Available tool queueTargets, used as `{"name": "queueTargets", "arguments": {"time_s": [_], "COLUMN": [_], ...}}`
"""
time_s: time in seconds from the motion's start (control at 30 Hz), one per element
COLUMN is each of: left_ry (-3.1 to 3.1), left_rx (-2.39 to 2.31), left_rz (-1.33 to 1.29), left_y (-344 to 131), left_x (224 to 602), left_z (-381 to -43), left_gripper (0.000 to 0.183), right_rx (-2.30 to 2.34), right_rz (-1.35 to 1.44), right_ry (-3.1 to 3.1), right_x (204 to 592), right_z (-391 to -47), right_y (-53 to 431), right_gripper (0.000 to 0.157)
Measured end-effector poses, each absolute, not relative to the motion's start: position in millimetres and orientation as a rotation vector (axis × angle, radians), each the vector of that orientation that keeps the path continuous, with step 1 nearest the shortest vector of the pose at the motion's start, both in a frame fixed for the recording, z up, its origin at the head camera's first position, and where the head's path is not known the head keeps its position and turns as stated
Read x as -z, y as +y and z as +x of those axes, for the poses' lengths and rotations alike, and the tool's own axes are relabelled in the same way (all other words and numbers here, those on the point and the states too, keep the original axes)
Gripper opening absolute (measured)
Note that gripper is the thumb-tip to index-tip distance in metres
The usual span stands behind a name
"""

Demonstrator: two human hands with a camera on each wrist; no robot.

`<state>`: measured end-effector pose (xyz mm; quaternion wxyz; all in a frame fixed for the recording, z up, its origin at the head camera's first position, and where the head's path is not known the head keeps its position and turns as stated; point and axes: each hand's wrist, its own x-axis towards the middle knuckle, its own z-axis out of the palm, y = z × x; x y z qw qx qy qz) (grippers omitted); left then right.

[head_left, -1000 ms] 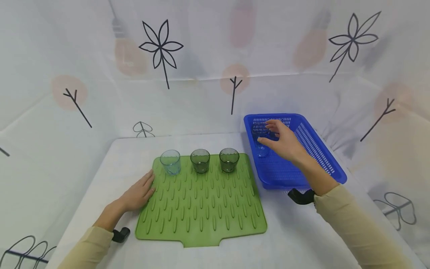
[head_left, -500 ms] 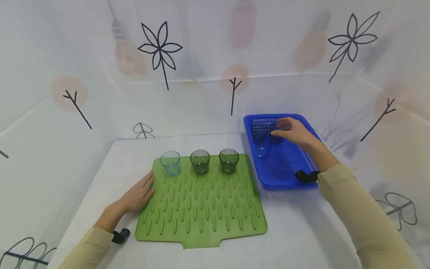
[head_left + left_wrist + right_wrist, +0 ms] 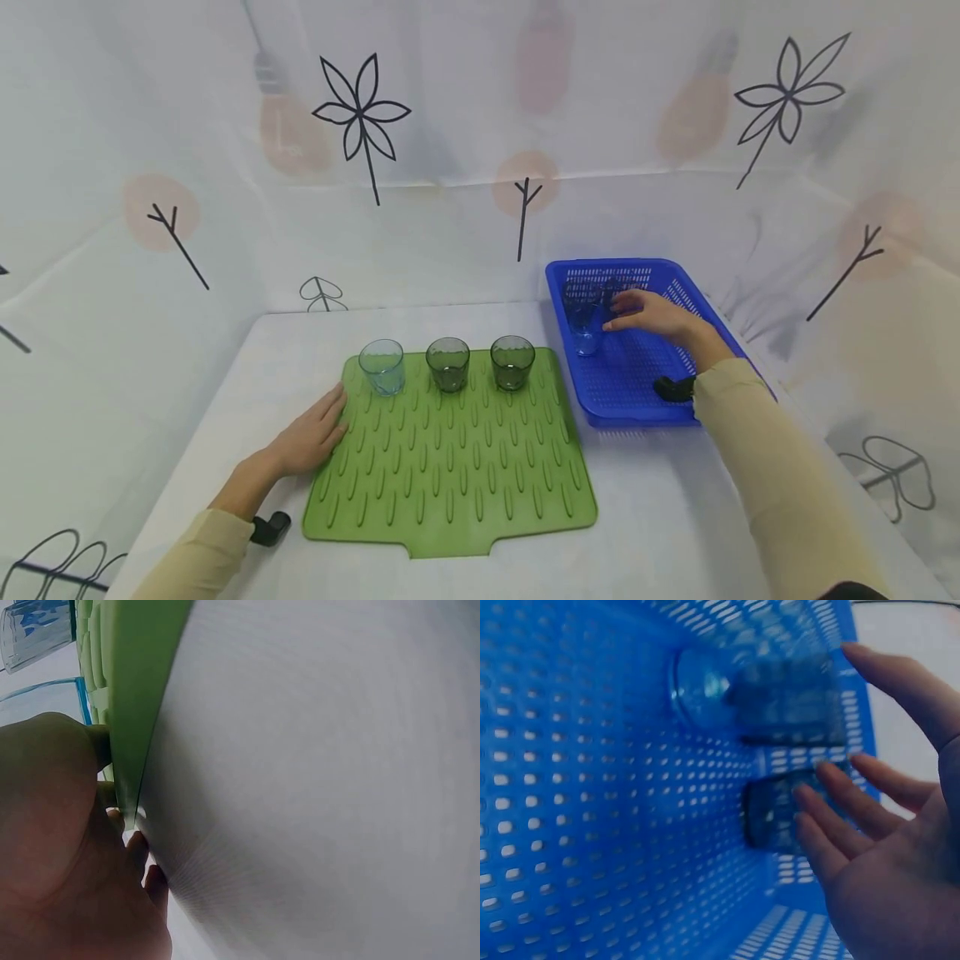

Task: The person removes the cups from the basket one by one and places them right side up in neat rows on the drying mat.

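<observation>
My right hand point(image 3: 651, 315) hovers inside the blue plastic basket point(image 3: 626, 417), fingers extended and thumb spread apart. In the right wrist view, a dark glass point(image 3: 787, 705) lies in front of the thumb and another dark glass point(image 3: 769, 817) is beside the fingertips; contact cannot be told. A light blue glass point(image 3: 697, 686) lies beyond them. My left hand point(image 3: 306, 433) rests at the left edge of the green ridged mat point(image 3: 450, 467), fingers fairly straight. Along the mat's back edge stand a light blue glass point(image 3: 382, 368) and two grey glasses point(image 3: 448, 365).
Under the mat and basket is a white-covered table point(image 3: 540, 558). A white cloth point(image 3: 450, 242) with printed plants and bulbs hangs behind and at both sides. The basket stands at the back right, next to the mat's right edge.
My right hand moved right across the basket, away from the nearer glasses, then shifted slightly toward me and left. My left hand and the glasses on the mat stay in place.
</observation>
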<state>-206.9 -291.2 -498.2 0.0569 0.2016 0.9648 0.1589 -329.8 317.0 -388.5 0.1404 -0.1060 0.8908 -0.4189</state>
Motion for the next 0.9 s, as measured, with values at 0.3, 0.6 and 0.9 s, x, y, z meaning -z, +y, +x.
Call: {"name": "queueTargets", "arguments": {"time_s": [0.3, 0.6, 0.9], "left_ry": [2.917, 2.925, 2.933], "left_rx": [-0.490, -0.487, -0.529], "left_rz": [0.606, 0.610, 0.624], "left_y": [-289.8, -289.2, -288.0], "left_x": [496.2, 494.8, 489.6], "left_z": [-206.1, -205.3, -201.2], "left_gripper": [0.061, 0.061, 0.061], "right_rx": [1.177, 1.146, 1.083], "right_rz": [-0.338, -0.387, -0.408], "right_ry": [2.441, 2.451, 2.484], "right_x": [401.6, 405.7, 408.5], "right_z": [-337.4, -341.9, -344.2], "right_y": [317.8, 308.0, 301.4], "right_gripper": [0.083, 0.079, 0.082]}}
